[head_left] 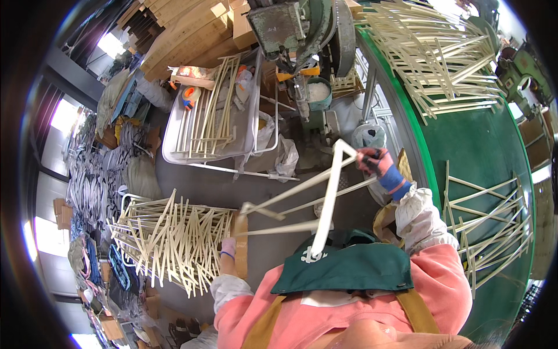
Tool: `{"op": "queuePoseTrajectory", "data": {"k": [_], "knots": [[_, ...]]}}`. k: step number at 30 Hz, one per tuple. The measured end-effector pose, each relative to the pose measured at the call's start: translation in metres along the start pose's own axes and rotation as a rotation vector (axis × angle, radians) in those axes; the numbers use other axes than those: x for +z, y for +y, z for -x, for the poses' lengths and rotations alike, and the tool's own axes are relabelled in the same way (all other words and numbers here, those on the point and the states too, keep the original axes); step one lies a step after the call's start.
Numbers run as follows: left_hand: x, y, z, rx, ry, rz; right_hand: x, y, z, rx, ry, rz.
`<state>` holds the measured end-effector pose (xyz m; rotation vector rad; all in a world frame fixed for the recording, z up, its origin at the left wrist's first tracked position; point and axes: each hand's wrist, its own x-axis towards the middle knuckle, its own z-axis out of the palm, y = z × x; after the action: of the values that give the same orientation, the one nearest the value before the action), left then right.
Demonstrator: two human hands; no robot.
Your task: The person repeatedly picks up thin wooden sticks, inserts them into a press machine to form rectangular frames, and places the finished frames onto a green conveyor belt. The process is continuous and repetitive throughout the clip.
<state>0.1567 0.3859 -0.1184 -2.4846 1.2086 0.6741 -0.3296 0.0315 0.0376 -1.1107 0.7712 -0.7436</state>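
My right hand point(378, 164), in a pink, black and blue glove, is closed on a cream bent-tube frame point(328, 200) at one of its corners. The frame's long bars slant in front of my chest, and its far bars reach toward the left. My left hand point(228, 249), in a pale pink glove with a blue band, is at the right edge of a heap of cream bent tubes point(168, 238). Its fingers are too small and partly hidden to make out. Whether it grips a tube does not show.
Ahead stands a green press machine point(302, 58) with a bucket of white material point(318, 93). A white-rimmed tub point(168, 148) holds tubes and tape. To my right, a green table point(465, 136) carries two heaps of cream tubes. Grey bundled strips point(96, 192) lie far left.
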Motion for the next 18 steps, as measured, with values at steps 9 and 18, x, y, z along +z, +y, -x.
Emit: {"op": "queuePoseTrajectory", "data": {"k": [9, 18], "knots": [[-0.158, 0.283, 0.035, 0.978, -0.432, 1.287, 0.051, 0.014, -0.056, -0.129, -0.227, 0.737], [-0.257, 0.379, -0.083, 0.493, -0.061, 1.996, 0.039, -0.045, -0.137, 0.212, 0.088, 0.067]]}}
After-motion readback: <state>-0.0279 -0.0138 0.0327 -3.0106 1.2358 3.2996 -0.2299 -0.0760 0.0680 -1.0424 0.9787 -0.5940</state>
